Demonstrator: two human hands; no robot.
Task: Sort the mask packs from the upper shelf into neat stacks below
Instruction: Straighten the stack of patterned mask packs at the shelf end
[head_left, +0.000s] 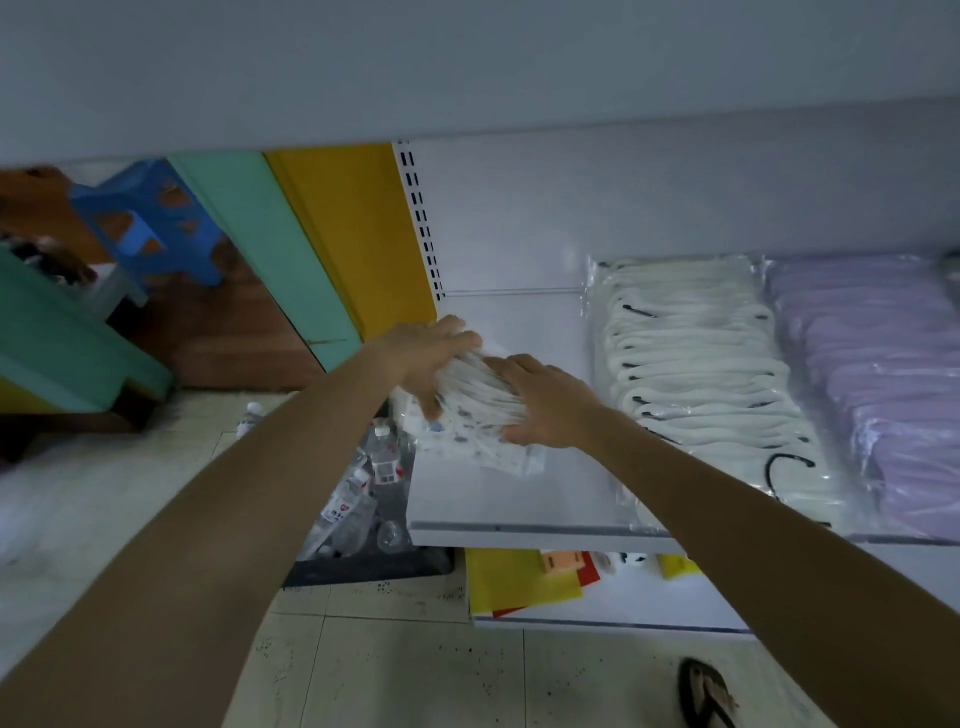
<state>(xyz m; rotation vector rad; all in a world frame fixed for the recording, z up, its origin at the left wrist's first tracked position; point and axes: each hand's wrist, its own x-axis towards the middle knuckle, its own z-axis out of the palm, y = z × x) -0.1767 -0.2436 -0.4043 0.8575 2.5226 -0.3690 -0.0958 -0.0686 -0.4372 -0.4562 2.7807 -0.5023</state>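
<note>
White mask pack (475, 402) on shelf (498, 501), gripped between left hand (426, 353) and right hand (550, 402)

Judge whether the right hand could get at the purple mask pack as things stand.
Probably yes, once freed. The right hand grips the patterned mask bundle with the left hand. The purple mask pack lies uncovered on the same shelf, only the flat white mask pack between.
</note>
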